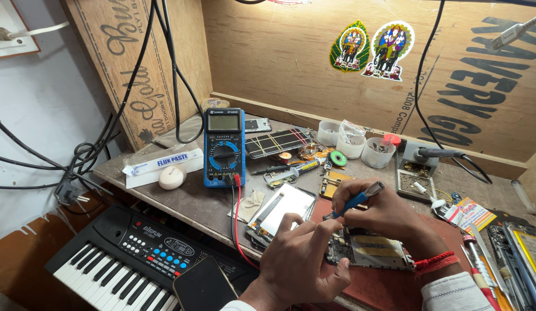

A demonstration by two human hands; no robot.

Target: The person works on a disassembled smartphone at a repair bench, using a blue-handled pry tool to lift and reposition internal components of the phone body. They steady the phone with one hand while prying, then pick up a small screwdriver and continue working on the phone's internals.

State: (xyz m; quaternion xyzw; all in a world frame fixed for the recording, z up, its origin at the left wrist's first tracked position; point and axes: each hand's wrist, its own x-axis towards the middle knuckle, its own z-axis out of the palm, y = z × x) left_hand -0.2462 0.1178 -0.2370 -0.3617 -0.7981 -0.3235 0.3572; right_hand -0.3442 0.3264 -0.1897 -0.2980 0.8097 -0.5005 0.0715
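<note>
Left hand (302,259) pinches opened phone (369,249); right hand (377,210) grips blue-handled tool (354,200). Risk: tip slip, board damage.

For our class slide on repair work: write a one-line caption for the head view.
Left hand steadies an opened phone while right hand holds a blue-handled tool.

- Small electronics repair workshop, bench boxed in by plywood boards (314,69).
- Blue multimeter (224,148) at 11 o'clock, soldering iron stand (416,173) at 2 o'clock.
- Opened phone (369,247), 3 parts cups (351,144), loose cables (78,155) at 9 o'clock.
</note>
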